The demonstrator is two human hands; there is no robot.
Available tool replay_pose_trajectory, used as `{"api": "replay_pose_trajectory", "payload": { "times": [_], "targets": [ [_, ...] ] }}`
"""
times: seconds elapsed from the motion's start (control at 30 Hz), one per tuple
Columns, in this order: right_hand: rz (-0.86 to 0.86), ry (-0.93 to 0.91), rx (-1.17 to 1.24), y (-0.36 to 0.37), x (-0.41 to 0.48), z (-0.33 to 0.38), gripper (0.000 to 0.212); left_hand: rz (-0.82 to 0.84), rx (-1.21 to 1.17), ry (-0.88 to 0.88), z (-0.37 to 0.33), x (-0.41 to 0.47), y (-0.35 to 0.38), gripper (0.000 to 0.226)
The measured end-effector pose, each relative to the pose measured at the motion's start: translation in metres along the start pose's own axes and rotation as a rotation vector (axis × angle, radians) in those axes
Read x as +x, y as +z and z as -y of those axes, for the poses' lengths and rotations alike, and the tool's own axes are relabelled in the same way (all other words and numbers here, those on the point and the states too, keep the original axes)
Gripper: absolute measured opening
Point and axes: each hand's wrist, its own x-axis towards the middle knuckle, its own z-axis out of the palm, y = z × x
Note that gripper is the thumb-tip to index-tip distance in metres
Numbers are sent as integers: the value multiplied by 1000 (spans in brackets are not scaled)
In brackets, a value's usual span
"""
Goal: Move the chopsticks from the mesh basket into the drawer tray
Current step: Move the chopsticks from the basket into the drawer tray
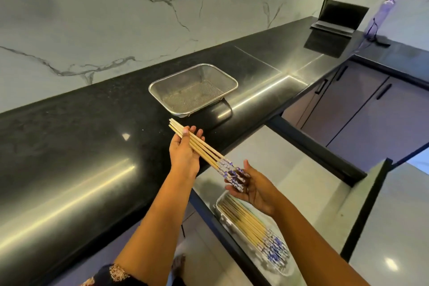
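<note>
Head view: bundle of chopsticks (pixel 204 150) held in the air between both hands, above the front edge of the black countertop (pixel 69 141) and the open drawer (pixel 301 169). Left hand (pixel 184 152) palm up under the plain wooden half of the bundle, thumb pressed over the top, fingers partly spread beneath. Right hand (pixel 251 189) cupped loosely around the blue-and-white patterned ends, fingers curled under them, palm turned toward the left. Bundle tilted, plain tips pointing up and away toward the mesh basket (pixel 193 89), patterned ends lower and nearer the camera.

Mesh basket resting on the countertop just beyond the plain tips, rectangular, metal-rimmed, nothing visible inside. Drawer tray (pixel 220 206) inside the open drawer directly below the right hand, already holding a second row of chopsticks (pixel 250 225) laid side by side, patterned ends toward the camera. Right forearm crossing over part of that tray.

Marble-veined wall (pixel 116 18) behind the countertop. Dark cabinet doors (pixel 359 109) with black handles at the right. Patterned sleeve (pixel 111 274) at the bottom edge, on the left arm.
</note>
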Motion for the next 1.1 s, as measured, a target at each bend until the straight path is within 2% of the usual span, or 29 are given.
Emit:
{"api": "replay_pose_trajectory", "payload": {
  "times": [0.13,0.27,0.6,0.77,1.1],
  "targets": [
    [-220,-96,311,-6,-5,-33,53,-27,30,-18,23,-16,-17,16],
    [-303,-169,405,2,-12,-49,52,-11,56,-54,42,-30,-26,17],
    [-423,-228,513,24,-45,-78,50,96,123,-96,42,-63,-50,13],
    [-416,-236,429,47,-61,-99,50,122,142,-134,31,-90,-70,16],
    [-420,-73,382,58,-95,-140,27,136,138,-201,15,-138,-95,18]
  ]
}}
